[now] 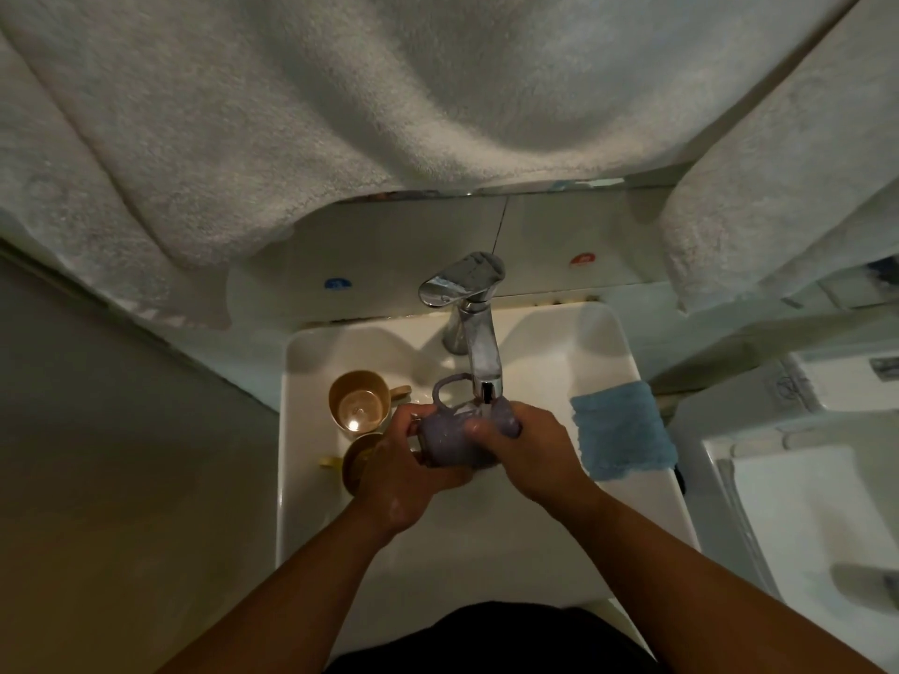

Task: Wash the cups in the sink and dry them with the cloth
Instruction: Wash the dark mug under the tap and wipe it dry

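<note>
Both hands, L & R, grip mug under tap; rotate it, rinse inside w/ firm hold, it's slippery.

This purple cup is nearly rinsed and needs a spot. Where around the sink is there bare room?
The near sink rim, between the forearms, is bare, as is the back right corner between the tap and the blue cloth. The left side is crowded by two gold cups.
</note>
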`<state>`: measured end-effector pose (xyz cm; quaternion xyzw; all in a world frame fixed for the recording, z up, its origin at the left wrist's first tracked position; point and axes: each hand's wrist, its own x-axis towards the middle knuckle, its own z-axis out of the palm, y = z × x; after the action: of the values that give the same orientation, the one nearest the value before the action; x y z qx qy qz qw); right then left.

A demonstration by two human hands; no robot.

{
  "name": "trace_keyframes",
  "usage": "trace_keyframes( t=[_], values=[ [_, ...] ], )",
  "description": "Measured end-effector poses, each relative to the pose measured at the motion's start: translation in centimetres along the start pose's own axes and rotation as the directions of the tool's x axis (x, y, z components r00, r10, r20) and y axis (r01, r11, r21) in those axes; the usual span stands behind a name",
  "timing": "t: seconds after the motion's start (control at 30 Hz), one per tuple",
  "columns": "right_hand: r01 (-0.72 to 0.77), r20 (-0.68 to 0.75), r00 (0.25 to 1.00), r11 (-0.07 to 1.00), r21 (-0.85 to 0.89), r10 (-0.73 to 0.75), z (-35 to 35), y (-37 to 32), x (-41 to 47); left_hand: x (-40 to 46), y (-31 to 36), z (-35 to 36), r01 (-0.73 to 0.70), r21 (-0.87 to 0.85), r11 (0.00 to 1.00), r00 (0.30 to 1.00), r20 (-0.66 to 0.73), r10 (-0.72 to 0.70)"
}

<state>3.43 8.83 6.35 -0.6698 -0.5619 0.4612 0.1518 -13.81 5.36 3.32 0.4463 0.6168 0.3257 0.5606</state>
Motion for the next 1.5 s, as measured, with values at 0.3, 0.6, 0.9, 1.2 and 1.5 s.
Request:
trace_keyframes(
  t=[0.3,0.6,0.9,1.2,1.5],
  values=[
    [0.098,0.047,0.993,0.984,0.150,-0.106,-0.8,0.3,-0.6,0.3,0.4,-0.4,0.022,-0.116,0.993,0.999,-0.037,-0.026],
    [-0.043,0.195,0.980,0.924,0.381,-0.035,-2.0,1.2,-0.5,0.7,1.4,-1.8,0.066,-0.278,0.958,0.997,0.056,-0.052],
    [-0.081,0.232,0.973,0.934,0.348,-0.002,-1.6,1.0,-0.8,0.5,0.7,-2.4,0.039,-0.224,0.974,0.998,0.061,-0.025],
    [-0.155,0.182,0.979,0.908,0.389,0.090,-1.7,0.5,-1.0,0.7,0.1,-2.3,-0.038,-0.098,0.994,0.995,0.093,0.047],
    [-0.176,0.223,0.972,0.843,0.508,0.069,-1.7,0.9,-0.6,0.7,0.1,-0.5,0.012,-0.049,0.999,0.999,0.034,-0.011]
  ],
)
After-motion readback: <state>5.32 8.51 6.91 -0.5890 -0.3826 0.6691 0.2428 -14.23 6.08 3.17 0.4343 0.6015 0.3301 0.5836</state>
